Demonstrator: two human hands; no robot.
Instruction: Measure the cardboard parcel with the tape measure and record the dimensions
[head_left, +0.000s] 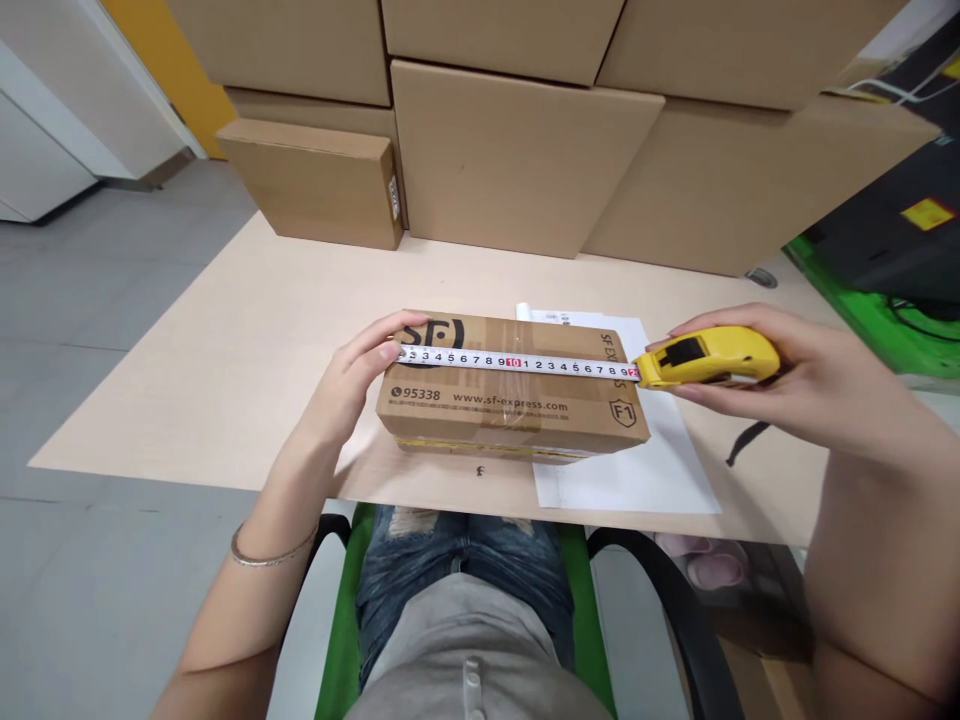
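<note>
A small brown cardboard box [480,425] printed with SF lettering lies in front of me on the light wooden table. Across its top runs the white blade of a tape measure, pulled out lengthwise. My right hand [780,360] grips the yellow tape measure [720,352] by its case, just past the box's right end. At the left end, my left hand [349,370] pinches the blade's tip against the box, its thumb on the tape and fingers along the far edge. The blade's very end is hidden under the thumb.
White paper [622,485] lies partly under the box, with a white rolled or stick-like thing [523,312] behind it. Larger cardboard boxes [517,160] are stacked along the table's far side. A smaller carton [315,185] stands at the left. A dark strap [748,440] lies at the right.
</note>
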